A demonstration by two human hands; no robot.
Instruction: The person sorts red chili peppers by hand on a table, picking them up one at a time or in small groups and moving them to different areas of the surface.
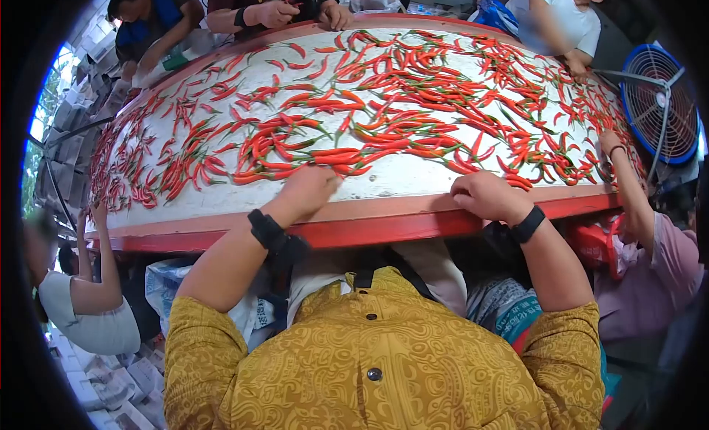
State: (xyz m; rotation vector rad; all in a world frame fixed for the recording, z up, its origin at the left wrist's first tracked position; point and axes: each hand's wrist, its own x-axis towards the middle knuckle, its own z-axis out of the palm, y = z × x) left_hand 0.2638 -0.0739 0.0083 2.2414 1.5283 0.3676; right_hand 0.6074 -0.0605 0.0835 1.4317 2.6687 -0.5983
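Many red chilies with green stems (413, 144) lie spread over a white tabletop (384, 180) with a pinkish rim. At the near edge of the pile is my left hand (304, 193), its fingers curled together just below some chilies; what they hold, if anything, is hidden. My right hand (493, 196) rests over the near rim, right of centre, with bent fingers closed toward the palm. Nothing can be made out inside it. The nearest chilies (518, 182) lie just beyond and to its right. Both wrists wear black bands.
Several people sit or stand around the table, their hands at the chilies on the far, left and right sides. A round blue-rimmed fan (661, 101) stands at the right. A red bag (594, 241) is below the right rim, and plastic bags (166, 282) are below the left.
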